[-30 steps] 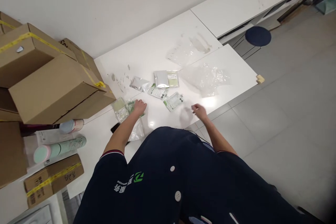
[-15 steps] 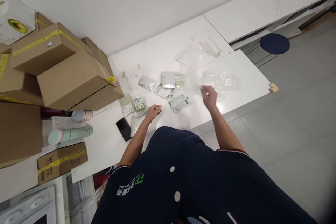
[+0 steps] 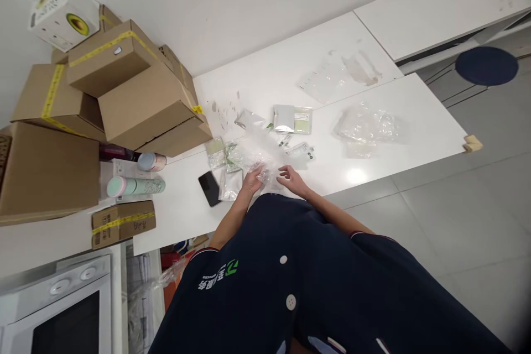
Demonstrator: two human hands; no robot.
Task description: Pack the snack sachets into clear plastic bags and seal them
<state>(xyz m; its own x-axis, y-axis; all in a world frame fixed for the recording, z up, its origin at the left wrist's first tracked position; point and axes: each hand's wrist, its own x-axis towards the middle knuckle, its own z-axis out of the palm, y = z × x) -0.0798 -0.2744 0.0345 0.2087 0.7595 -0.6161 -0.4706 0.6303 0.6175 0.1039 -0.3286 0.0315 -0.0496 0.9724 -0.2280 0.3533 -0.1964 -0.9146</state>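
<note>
A clear plastic bag (image 3: 265, 146) stands over the front of the white table. My left hand (image 3: 252, 179) is closed on its lower left part. At the bag's right side, my right hand (image 3: 293, 180) has its fingers apart, close to the plastic. Partly behind the bag lie a silver pouch (image 3: 248, 118) and a white-and-green packet (image 3: 301, 152). Farther back, a silver pouch (image 3: 284, 118) lies beside a pale green packet (image 3: 302, 120). Left of my left hand are a clear packet with green contents (image 3: 232, 157), a pale packet (image 3: 216, 153) and a clear wrapped packet (image 3: 230, 184).
A black phone (image 3: 209, 188) lies on the left. Cardboard boxes (image 3: 145, 108) are stacked beyond it, with a mint green bottle (image 3: 136, 186) and a smaller taped box (image 3: 124, 223) nearer. Crumpled clear plastic (image 3: 365, 124) lies on the right. A blue stool (image 3: 486, 66) stands past the table.
My right hand has come left with the clear plastic bag, which now stands between both hands. My left hand has closed on it. The view has shifted, showing more of the left side.
</note>
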